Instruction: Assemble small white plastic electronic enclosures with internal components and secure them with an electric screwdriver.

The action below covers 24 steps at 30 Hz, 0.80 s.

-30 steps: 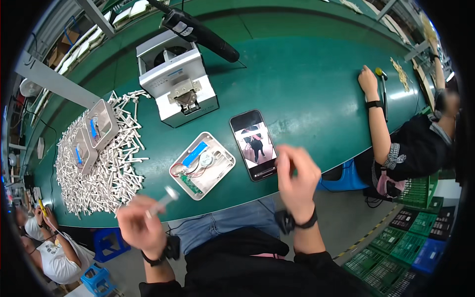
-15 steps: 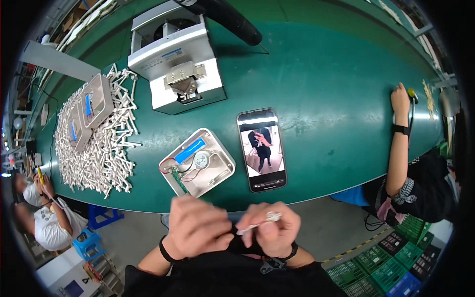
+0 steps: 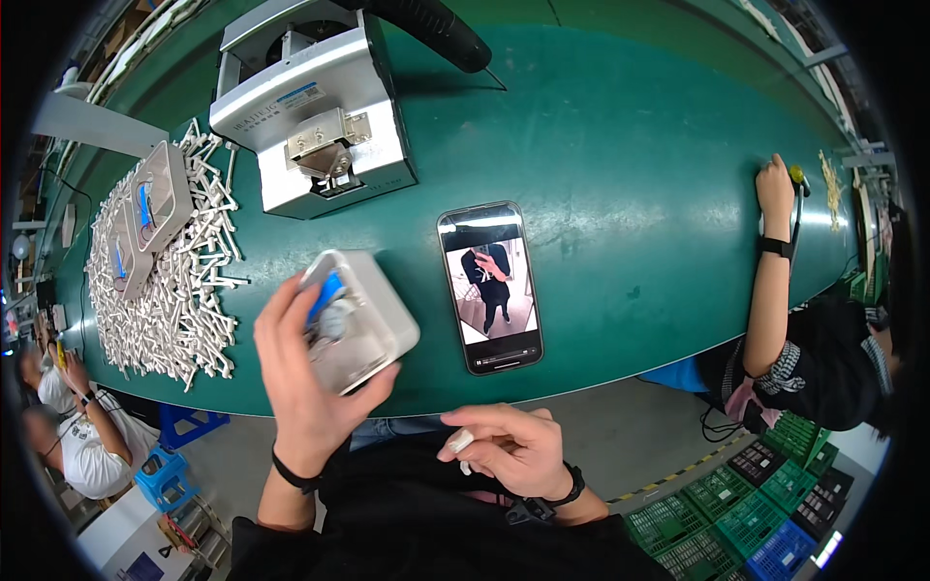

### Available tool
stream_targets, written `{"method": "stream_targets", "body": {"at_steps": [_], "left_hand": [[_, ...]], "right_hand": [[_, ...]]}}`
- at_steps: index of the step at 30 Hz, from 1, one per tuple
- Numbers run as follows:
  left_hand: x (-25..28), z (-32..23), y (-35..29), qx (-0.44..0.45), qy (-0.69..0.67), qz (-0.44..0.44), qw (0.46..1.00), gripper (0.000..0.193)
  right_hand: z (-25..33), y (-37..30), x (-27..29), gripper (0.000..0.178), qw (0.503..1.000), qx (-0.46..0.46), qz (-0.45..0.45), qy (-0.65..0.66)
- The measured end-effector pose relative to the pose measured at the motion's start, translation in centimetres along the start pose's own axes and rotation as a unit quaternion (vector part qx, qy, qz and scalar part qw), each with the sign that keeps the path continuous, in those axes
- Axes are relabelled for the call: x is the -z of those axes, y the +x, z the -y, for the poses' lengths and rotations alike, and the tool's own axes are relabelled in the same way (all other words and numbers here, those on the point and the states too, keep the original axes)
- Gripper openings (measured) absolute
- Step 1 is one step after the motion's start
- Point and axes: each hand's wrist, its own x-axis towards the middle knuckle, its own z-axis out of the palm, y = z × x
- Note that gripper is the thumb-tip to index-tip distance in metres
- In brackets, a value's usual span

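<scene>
A green bench (image 3: 630, 208) curved across the view, its near edge bent by the lens, with a grey floor (image 3: 605, 441) below. On the floor at the right stood rows of lattice plastic crates (image 3: 722, 504), mostly green, beside yellow-and-black floor tape (image 3: 668, 476); at the lower left was a blue stool (image 3: 163, 476). A co-worker's hand (image 3: 775, 191) rested on the bench's far right, and other people sat at the left.

A silver machine (image 3: 276, 108) stood at the back of the bench, a black electric screwdriver (image 3: 441, 34) above its right side. A lit phone (image 3: 496, 320) lay near the middle.

On a heap of small white parts (image 3: 189, 310) at the left sat two pale casings (image 3: 180, 194), each with a blue piece inside. Just right of the heap, over the near edge, the person's left hand (image 3: 315, 382) was clamped around an open casing (image 3: 395, 315), tilted, holding a blue cell (image 3: 329, 293) and a blurred round component (image 3: 335, 320). The right hand (image 3: 523, 455), well apart from it, pinched a small white piece (image 3: 461, 443) between thumb and fingers.
</scene>
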Motion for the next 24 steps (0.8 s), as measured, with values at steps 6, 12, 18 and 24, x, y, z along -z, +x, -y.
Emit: {"method": "stream_targets", "body": {"at_steps": [6,12,18,24], "left_hand": [[1.8,3.9,-7.4,0.194,-0.309,-0.048,0.93,0.101],[2.6,-0.3,-5.6,0.245,-0.728,0.081,0.635,0.142],[1.2,-0.6,-6.8,0.18,-0.747,0.074,0.636,0.126],[1.1,0.3,-6.8,0.063,-0.578,0.039,0.812,0.059]], "right_hand": [[-0.7,0.8,-3.3,0.015,0.995,-0.052,0.002,0.09],[0.2,1.7,-4.8,0.009,0.984,-0.143,0.029,0.106],[-0.1,2.4,-5.3,0.004,0.976,-0.127,-0.028,0.174],[0.1,2.1,-5.9,0.011,0.918,-0.214,-0.016,0.333]]}}
